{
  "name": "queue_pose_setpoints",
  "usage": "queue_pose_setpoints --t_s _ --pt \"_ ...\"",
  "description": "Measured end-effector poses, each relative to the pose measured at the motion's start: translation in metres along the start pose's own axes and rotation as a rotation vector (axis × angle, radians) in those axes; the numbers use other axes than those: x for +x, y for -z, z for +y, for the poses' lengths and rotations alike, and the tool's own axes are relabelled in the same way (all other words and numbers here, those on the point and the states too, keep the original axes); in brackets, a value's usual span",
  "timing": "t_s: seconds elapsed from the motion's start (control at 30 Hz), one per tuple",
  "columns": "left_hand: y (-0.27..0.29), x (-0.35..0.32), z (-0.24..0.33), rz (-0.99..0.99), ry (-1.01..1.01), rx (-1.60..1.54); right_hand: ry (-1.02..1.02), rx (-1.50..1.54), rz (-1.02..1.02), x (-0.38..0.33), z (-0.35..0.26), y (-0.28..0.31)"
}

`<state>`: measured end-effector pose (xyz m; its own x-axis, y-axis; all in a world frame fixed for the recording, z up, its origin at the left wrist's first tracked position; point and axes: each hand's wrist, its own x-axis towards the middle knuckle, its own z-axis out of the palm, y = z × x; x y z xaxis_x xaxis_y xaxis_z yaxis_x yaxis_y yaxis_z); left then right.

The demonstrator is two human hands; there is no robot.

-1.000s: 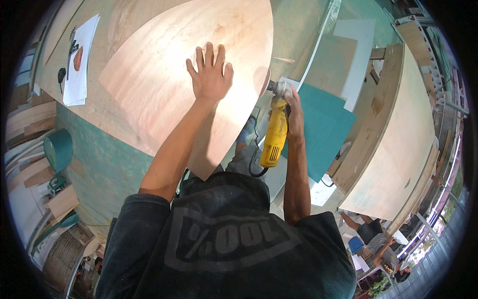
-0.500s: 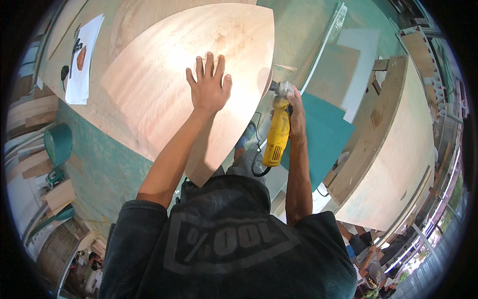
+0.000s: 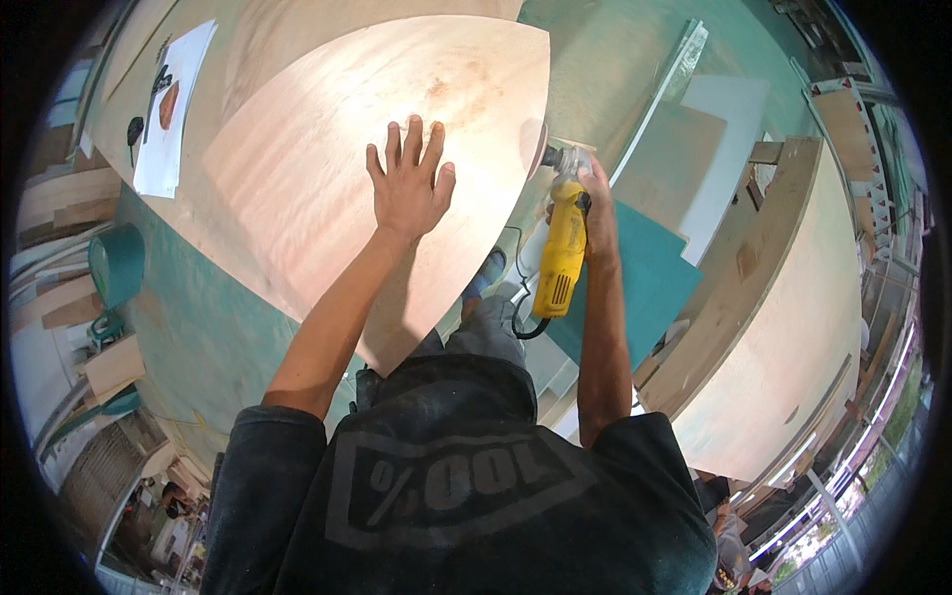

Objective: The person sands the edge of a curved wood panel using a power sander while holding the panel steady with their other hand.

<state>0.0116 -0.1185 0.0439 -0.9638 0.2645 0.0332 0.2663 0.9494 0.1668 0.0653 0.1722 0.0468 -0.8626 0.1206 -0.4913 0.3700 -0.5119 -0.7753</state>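
My left hand (image 3: 410,190) lies flat with fingers spread on a pale plywood panel (image 3: 307,159) with curved sides and pointed ends. Gripped in my right hand (image 3: 598,203) is a yellow angle grinder (image 3: 561,253), its clear-grey head at the panel's right edge. A round disc (image 3: 536,154) on the grinder meets that edge; the panel partly hides it. From the grinder's lower end a black cord (image 3: 526,328) loops toward my legs. The fingertips of my right hand are partly hidden behind the tool.
Printed sheets (image 3: 177,114) lie at the far left of the table, beside a small black object (image 3: 135,130). At right stand a teal board (image 3: 635,288) and a large curved wooden piece (image 3: 783,327). A long metal strip (image 3: 659,99) lies at the back. Other people are at the lower right.
The grinder and my right hand have moved slightly along the panel's right edge, with the disc still against it. My left hand stays flat on the panel. The whole view has shifted a little.
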Motion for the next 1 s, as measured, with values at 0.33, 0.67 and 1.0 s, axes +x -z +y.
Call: queue_pose_setpoints --t_s 0.33,0.67,1.0 --pt "0.005 0.0 0.002 -0.057 0.03 0.04 -0.048 -0.062 0.013 0.039 -0.039 -0.007" --pt "0.005 -0.001 0.001 -0.037 0.019 0.006 -0.047 -0.112 -0.072 0.097 -0.066 -0.002" --pt "0.007 -0.001 0.002 -0.023 0.027 -0.004 -0.037 -0.123 -0.105 0.132 -0.091 -0.008"
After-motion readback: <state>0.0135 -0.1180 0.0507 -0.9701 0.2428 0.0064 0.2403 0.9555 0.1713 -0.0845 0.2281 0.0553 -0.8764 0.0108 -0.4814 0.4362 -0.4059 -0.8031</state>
